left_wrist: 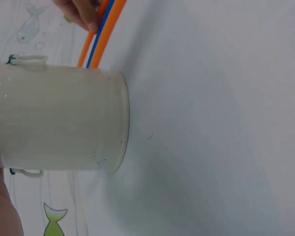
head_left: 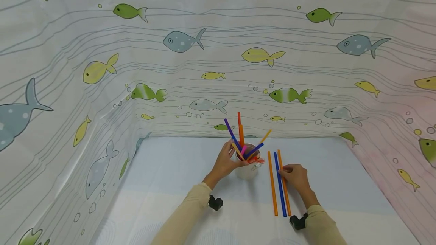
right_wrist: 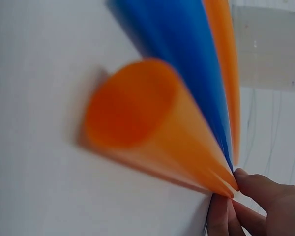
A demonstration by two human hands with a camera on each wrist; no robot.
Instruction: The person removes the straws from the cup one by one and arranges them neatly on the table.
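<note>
A whitish pot [head_left: 246, 172] with small side handles stands upright, holding several purple, blue, orange and red straws. My left hand [head_left: 224, 163] grips it by the rim, thumb at the front; in the left wrist view the pot [left_wrist: 59, 118] hides most of that hand. To its right, three long straws lie side by side on the table: an orange straw [head_left: 273, 188], a blue straw [head_left: 281, 188] and another orange straw [head_left: 286, 196]. My right hand [head_left: 297, 177] pinches the rightmost orange one, whose hollow end [right_wrist: 132, 105] faces the right wrist camera.
A pale blue and white cloth [head_left: 163, 177] covers the table. Fish-printed sheets [head_left: 238, 86] rise at the back and both sides. Orange-red material [head_left: 257, 160] shows at the pot's rim. Black wrist cameras [head_left: 215, 202] sit at both cuffs.
</note>
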